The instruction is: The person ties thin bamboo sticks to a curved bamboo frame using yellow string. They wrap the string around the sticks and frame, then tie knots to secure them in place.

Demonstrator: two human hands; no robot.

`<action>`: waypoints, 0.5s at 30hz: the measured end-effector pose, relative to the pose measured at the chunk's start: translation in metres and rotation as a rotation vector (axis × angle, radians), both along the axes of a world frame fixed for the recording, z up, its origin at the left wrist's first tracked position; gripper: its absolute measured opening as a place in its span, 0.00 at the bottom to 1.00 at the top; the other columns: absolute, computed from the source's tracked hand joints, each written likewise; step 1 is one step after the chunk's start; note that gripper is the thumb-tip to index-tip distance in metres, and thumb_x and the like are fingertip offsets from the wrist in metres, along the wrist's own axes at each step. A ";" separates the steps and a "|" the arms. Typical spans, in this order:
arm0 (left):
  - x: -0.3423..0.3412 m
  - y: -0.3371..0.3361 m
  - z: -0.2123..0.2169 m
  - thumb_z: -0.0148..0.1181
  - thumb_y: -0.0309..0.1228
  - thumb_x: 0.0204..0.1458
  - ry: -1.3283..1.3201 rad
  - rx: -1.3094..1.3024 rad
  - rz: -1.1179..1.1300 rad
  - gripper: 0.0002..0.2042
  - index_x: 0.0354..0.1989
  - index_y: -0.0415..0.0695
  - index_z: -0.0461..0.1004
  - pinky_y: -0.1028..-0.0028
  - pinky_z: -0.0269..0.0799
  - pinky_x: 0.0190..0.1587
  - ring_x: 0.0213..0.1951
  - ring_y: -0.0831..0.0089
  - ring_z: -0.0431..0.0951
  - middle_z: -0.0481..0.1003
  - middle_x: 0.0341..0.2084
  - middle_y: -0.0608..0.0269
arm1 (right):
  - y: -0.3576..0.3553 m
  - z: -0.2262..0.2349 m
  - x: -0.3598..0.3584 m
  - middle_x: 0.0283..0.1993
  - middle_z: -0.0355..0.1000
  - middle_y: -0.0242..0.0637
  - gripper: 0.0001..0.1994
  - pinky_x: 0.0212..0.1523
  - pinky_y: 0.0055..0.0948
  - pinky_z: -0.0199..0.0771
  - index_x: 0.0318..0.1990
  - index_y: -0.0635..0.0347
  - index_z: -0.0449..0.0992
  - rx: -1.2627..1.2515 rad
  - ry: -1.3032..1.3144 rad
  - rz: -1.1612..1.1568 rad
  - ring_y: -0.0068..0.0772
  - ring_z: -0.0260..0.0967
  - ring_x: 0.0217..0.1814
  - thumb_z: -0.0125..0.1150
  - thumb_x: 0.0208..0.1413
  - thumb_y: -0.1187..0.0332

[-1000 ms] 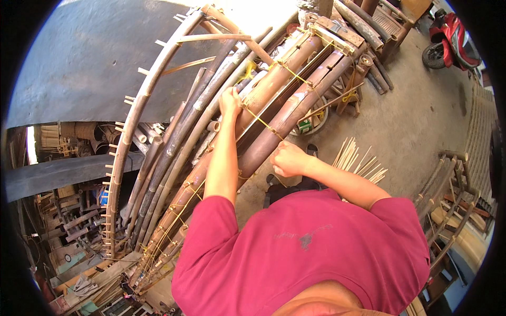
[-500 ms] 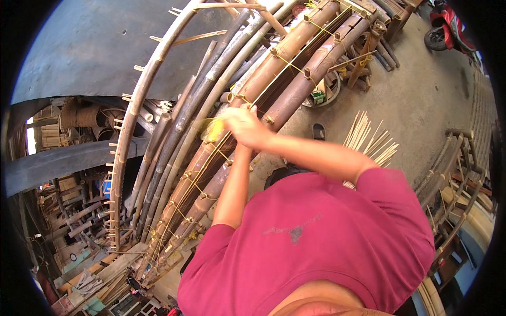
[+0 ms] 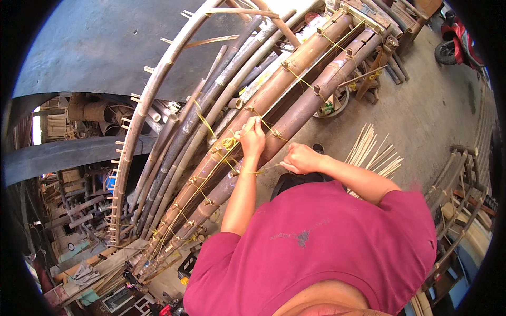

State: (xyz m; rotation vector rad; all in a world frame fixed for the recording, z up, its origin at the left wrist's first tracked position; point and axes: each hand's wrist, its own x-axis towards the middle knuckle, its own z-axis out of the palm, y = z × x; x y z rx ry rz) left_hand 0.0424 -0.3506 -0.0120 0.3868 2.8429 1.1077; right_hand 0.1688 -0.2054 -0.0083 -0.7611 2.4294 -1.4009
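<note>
Here, working from the left, I am noting a pale curved bamboo rail [image 3: 138, 113] with short pegs sticking out along its outer edge, arching beside a bundle of darker poles [image 3: 184, 137]. Next, two thick brown bamboo poles [image 3: 274, 89] are lying side by side on a slant, and yellow cord [image 3: 227, 143] is crossing between small pegs on them, apparently to keep the pair lashed together. My left hand [image 3: 252, 138] is closed, pinching the cord at a peg on the upper pole, presumably holding tension. My right hand [image 3: 299, 158] is closed too, fingers pinched just beside the lower pole, gripping what looks like the cord's free end. Further right, thin bamboo splints [image 3: 377, 155] are lying fanned on the concrete floor [image 3: 421, 110].
</note>
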 end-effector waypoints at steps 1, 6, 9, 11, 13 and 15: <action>-0.003 0.003 0.015 0.52 0.32 0.62 -0.117 0.074 0.028 0.10 0.33 0.46 0.79 0.64 0.64 0.48 0.36 0.70 0.78 0.79 0.30 0.58 | -0.003 -0.021 0.003 0.22 0.70 0.50 0.23 0.35 0.47 0.68 0.22 0.63 0.74 -0.027 0.084 -0.039 0.54 0.67 0.26 0.49 0.63 0.54; -0.099 0.021 0.055 0.44 0.28 0.65 -0.011 0.739 0.030 0.14 0.32 0.37 0.77 0.78 0.62 0.26 0.22 0.82 0.68 0.73 0.20 0.67 | 0.039 0.021 -0.006 0.18 0.66 0.42 0.24 0.30 0.36 0.67 0.21 0.62 0.71 -0.045 -0.275 0.118 0.30 0.67 0.25 0.54 0.62 0.52; -0.142 -0.020 -0.053 0.47 0.31 0.59 0.324 -0.141 0.113 0.13 0.33 0.35 0.76 0.60 0.71 0.34 0.29 0.53 0.78 0.77 0.25 0.45 | 0.111 0.017 0.045 0.24 0.69 0.28 0.18 0.43 0.40 0.71 0.22 0.57 0.70 -1.217 -0.548 -0.560 0.27 0.66 0.27 0.57 0.61 0.58; -0.151 -0.024 -0.056 0.48 0.32 0.57 0.226 -0.088 0.083 0.13 0.36 0.37 0.77 0.53 0.71 0.40 0.36 0.43 0.78 0.77 0.29 0.40 | 0.145 -0.009 0.093 0.27 0.72 0.33 0.20 0.50 0.47 0.72 0.22 0.53 0.71 -2.303 0.085 -0.710 0.33 0.71 0.34 0.49 0.64 0.54; -0.151 -0.021 -0.019 0.50 0.37 0.59 -0.257 0.077 -0.071 0.16 0.44 0.39 0.78 0.56 0.73 0.45 0.41 0.47 0.79 0.79 0.36 0.42 | 0.171 -0.138 0.208 0.29 0.72 0.34 0.21 0.45 0.47 0.74 0.28 0.55 0.72 -2.177 0.429 -1.602 0.34 0.70 0.33 0.44 0.66 0.51; -0.154 -0.081 -0.028 0.50 0.39 0.60 -0.028 0.040 -0.044 0.18 0.47 0.38 0.77 0.56 0.72 0.47 0.43 0.47 0.79 0.78 0.38 0.42 | 0.099 -0.171 0.201 0.33 0.73 0.39 0.21 0.41 0.44 0.75 0.34 0.59 0.72 -2.330 -0.111 -1.927 0.36 0.71 0.34 0.43 0.66 0.51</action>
